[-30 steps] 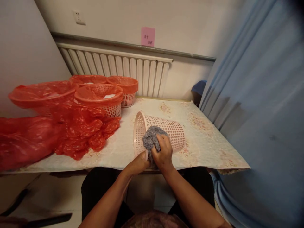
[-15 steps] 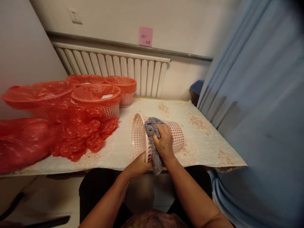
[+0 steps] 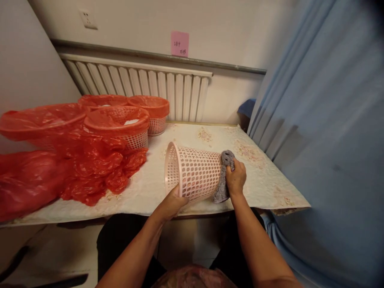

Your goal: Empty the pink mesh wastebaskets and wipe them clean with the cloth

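A pale pink perforated wastebasket (image 3: 199, 170) lies on its side on the table, its open mouth facing left and its base to the right. My left hand (image 3: 173, 203) grips the near side of its rim, thumb on the outside; the other fingers are mostly hidden. In my right hand (image 3: 237, 177) is a bunched grey cloth (image 3: 222, 186), pressed against the base end of the wastebasket. Part of the cloth hangs down below my fingers.
Several wastebaskets lined with red plastic bags (image 3: 120, 120) stand at the back left. Loose red bags (image 3: 96, 168) are heaped before them. A floral cloth covers the table (image 3: 255, 172). A radiator (image 3: 144, 82) is behind; a blue curtain (image 3: 318, 132) hangs right.
My right hand has moved the grey cloth rightward along the wastebasket, from near the rim to the base end. My left hand still holds the rim.
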`<control>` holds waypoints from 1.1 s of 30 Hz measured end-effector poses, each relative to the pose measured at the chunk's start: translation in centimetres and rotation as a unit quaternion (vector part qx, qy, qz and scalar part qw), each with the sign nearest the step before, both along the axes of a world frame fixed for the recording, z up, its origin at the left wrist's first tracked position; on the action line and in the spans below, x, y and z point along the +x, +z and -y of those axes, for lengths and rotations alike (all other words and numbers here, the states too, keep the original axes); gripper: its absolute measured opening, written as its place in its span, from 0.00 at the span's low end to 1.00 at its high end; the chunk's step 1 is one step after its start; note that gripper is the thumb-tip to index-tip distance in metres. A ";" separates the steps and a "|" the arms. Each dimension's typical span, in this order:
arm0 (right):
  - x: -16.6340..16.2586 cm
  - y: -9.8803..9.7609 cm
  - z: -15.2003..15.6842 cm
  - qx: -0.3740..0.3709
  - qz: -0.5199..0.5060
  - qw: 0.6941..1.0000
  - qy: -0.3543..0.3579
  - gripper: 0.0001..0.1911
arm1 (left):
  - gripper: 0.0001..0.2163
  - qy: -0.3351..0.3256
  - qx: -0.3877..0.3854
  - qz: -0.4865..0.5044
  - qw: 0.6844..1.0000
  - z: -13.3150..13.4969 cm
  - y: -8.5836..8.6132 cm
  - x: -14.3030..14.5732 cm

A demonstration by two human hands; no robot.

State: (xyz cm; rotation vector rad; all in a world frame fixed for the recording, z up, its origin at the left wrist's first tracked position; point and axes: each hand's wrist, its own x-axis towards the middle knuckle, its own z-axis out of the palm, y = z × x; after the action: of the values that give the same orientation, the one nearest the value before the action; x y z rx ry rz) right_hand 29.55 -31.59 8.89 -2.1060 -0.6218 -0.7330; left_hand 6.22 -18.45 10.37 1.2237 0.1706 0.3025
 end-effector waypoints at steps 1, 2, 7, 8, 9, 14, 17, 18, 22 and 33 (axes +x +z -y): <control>-0.1 -0.5 0.4 0.011 0.001 1.000 -0.016 0.19 | 0.31 0.000 0.003 -0.002 1.000 -0.1 0.2 0.0; -0.6 -0.9 0.7 0.021 0.004 0.999 -0.028 0.19 | 0.30 -0.002 0.007 -0.005 1.000 -0.2 0.4 0.0; -6.4 -1.9 -0.7 0.058 0.039 0.997 0.013 0.18 | 0.27 -0.034 0.047 -0.022 0.998 -0.4 0.9 0.2; -7.9 -1.8 -1.2 0.063 0.053 0.996 0.042 0.18 | 0.27 -0.035 0.058 -0.024 0.997 -0.5 0.8 0.2; -9.4 -1.6 -1.8 0.067 0.068 0.993 0.076 0.17 | 0.27 -0.031 0.073 -0.026 0.996 -0.6 0.6 0.2; -13.7 1.2 -4.5 0.050 0.109 0.971 0.208 0.19 | 0.26 -0.054 0.157 -0.065 0.984 -1.4 -1.5 -0.3; -13.4 3.2 -5.9 0.044 0.104 0.968 0.225 0.21 | 0.21 -0.088 0.200 -0.082 0.972 -1.7 -2.9 -0.6; -13.0 3.7 -6.3 0.042 0.101 0.968 0.228 0.21 | 0.19 -0.090 0.218 -0.084 0.968 -1.7 -3.2 -0.7; -11.7 4.3 -7.2 0.035 0.088 0.968 0.231 0.22 | 0.16 -0.083 0.253 -0.086 0.960 -1.4 -4.1 -0.9; -11.6 2.8 -6.3 0.022 0.088 0.971 0.223 0.20 | 0.23 0.014 0.087 -0.024 0.996 -0.3 -0.6 1.1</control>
State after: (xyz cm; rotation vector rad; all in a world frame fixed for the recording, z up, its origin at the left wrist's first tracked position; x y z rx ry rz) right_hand 17.95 -25.30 11.72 -1.7781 -1.1218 -0.6677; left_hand 7.31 -18.17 9.79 1.4022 0.2062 0.3185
